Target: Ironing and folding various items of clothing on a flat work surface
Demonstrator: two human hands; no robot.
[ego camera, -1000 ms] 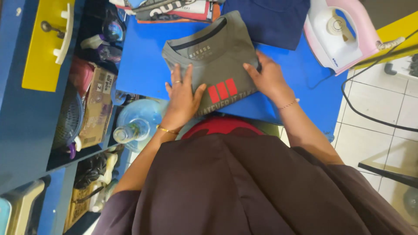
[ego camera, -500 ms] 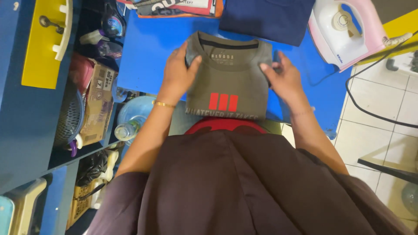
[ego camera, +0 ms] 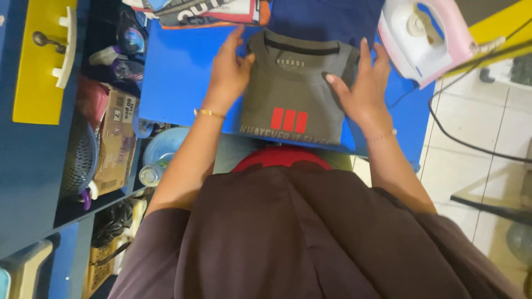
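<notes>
Fingers (ego camera: pixel 235 47) of the left hand (ego camera: pixel 230 72) are laid flat and extended along the left edge of a folded grey T-shirt (ego camera: pixel 291 91), nothing being gripped. Those of the right hand (ego camera: pixel 363 83) are likewise spread flat on its right side. The T-shirt is placed on a blue table (ego camera: pixel 177 77), between both hands. A pink and white iron (ego camera: pixel 424 36) is seen just beside the right hand; folded clothes (ego camera: pixel 205 11) are stacked beyond.
</notes>
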